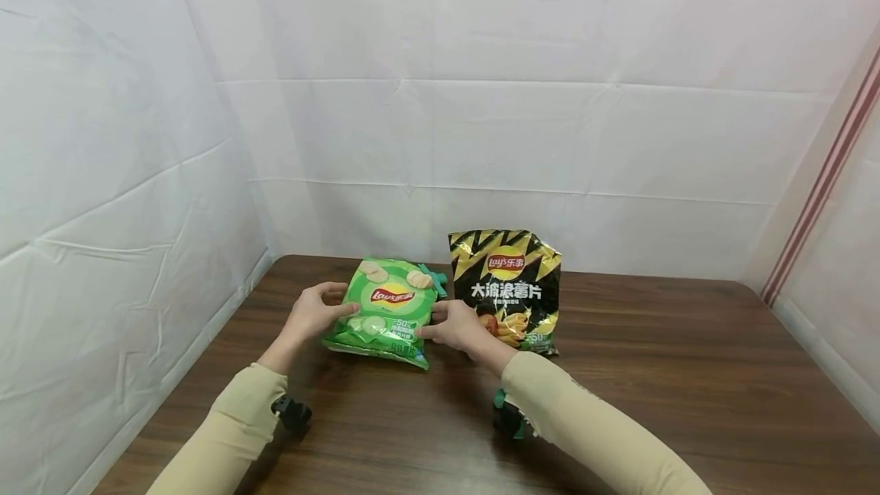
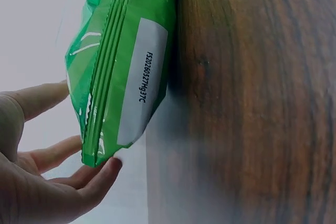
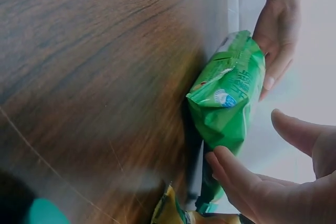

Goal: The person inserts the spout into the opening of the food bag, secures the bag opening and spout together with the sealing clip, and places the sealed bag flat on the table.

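A green Lay's chip bag (image 1: 388, 310) lies on the brown wooden table (image 1: 653, 373), its top end raised a little. My left hand (image 1: 328, 305) is at the bag's left edge, thumb over the front and fairly straight fingers touching the edge. In the left wrist view a fingertip (image 2: 107, 170) touches the green bag (image 2: 123, 66) at its sealed corner. My right hand (image 1: 440, 325) is at the bag's right edge with its fingers extended. In the right wrist view the right hand (image 3: 247, 148) is spread beside the green bag (image 3: 231, 93), thumb apart from it.
A black and yellow Lay's chip bag (image 1: 512, 289) stands just right of the green one, behind my right hand. White sheets wall the table at the back and on both sides. Bare wood stretches to the right and towards me.
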Available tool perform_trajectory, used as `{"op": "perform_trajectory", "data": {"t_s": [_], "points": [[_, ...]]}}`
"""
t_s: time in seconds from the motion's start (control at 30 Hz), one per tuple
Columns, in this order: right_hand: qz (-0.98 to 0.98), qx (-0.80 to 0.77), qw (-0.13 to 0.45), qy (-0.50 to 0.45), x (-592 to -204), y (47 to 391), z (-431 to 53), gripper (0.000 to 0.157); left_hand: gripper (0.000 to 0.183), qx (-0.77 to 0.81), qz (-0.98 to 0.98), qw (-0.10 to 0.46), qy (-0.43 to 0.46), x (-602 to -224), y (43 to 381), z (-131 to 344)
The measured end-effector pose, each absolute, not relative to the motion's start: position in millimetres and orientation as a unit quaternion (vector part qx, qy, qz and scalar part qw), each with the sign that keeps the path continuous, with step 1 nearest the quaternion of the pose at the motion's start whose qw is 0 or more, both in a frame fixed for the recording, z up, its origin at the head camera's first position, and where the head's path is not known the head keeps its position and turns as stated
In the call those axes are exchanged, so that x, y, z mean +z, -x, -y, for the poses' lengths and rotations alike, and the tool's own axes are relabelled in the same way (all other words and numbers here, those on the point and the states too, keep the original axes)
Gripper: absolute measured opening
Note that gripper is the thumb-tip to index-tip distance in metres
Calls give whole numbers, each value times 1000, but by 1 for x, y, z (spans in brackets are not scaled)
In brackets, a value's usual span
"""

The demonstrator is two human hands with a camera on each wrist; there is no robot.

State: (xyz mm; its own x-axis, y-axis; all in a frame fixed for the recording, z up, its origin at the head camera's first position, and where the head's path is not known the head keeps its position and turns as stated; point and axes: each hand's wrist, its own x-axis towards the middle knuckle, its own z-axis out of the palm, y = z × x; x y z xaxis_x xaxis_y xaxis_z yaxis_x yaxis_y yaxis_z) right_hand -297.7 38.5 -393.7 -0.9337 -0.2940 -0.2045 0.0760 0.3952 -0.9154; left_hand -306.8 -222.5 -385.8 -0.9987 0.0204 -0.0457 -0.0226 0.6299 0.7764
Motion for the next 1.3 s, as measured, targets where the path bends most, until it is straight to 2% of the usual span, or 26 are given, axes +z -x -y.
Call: {"op": "perform_trajectory", "data": {"t_s": [0.23, 0.4, 0.67, 0.93, 1.3], "points": [[-829, -525, 169, 87, -383, 295, -46, 64, 57, 433, -901, -27, -23, -382, 303, 219], [-831, -519, 168, 109, -373, 290, -53, 62, 54, 446, -893, -43, -38, -376, 300, 210], [-830, -514, 158, 146, -360, 282, -66, 57, 47, 459, -883, -48, -87, -370, 294, 191], [-837, -508, 121, 164, -361, 278, -86, 49, 39, 485, -866, -64, -106, -366, 290, 169], [-831, -524, 101, 157, -362, 267, -116, 46, 36, 523, -840, -34, -140, -369, 289, 137]]}}
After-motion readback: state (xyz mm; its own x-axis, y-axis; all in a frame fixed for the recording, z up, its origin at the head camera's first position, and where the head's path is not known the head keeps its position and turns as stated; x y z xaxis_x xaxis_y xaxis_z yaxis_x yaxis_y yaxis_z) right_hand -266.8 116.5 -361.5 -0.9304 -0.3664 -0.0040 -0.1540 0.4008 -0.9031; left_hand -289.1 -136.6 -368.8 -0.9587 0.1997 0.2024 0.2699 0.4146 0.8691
